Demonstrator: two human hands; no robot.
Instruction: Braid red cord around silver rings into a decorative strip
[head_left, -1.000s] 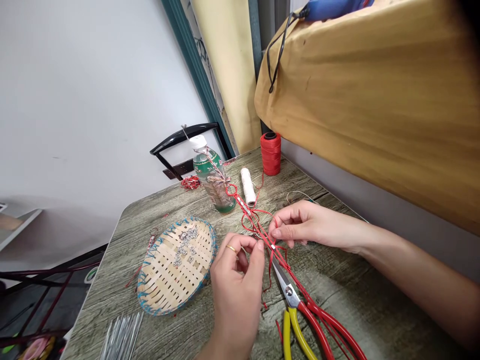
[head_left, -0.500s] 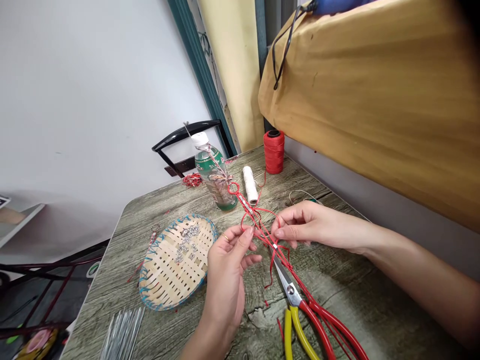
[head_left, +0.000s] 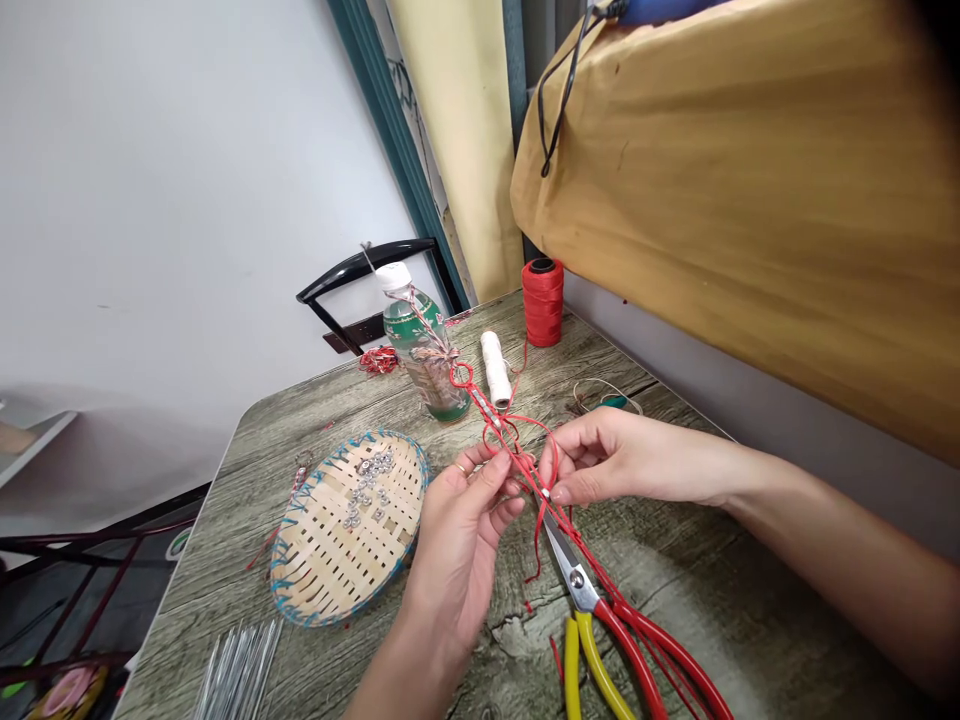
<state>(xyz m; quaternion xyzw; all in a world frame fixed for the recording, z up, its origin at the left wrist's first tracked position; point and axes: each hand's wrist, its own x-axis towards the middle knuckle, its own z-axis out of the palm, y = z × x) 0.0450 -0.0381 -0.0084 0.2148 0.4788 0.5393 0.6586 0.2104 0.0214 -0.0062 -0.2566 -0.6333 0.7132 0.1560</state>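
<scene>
Red cords [head_left: 517, 462] with small pale beads stretch from a bottle [head_left: 422, 345] toward the table's near side. My left hand [head_left: 472, 500] pinches them between thumb and fingertips. Just to the right, my right hand [head_left: 600, 462] is closed on the red cord beside a white bead [head_left: 546, 493], its fingertips partly hiding the strands. Beneath the cords lie scissors [head_left: 576, 578] with red handles, blades pointing up toward my hands. Yellow handles [head_left: 592, 660] of another tool show beside them.
Left of my hands sits a woven bamboo basket [head_left: 345, 560] holding several metallic beads. Thin metal rods [head_left: 238, 672] lie at the near left. A white thread spool [head_left: 495, 368] and a red thread spool [head_left: 543, 302] stand behind, near a black chair [head_left: 367, 270].
My right hand has shifted slightly down and left along the cord, closer to the white bead. My left hand keeps its pinch. The whole view has drifted a little.
</scene>
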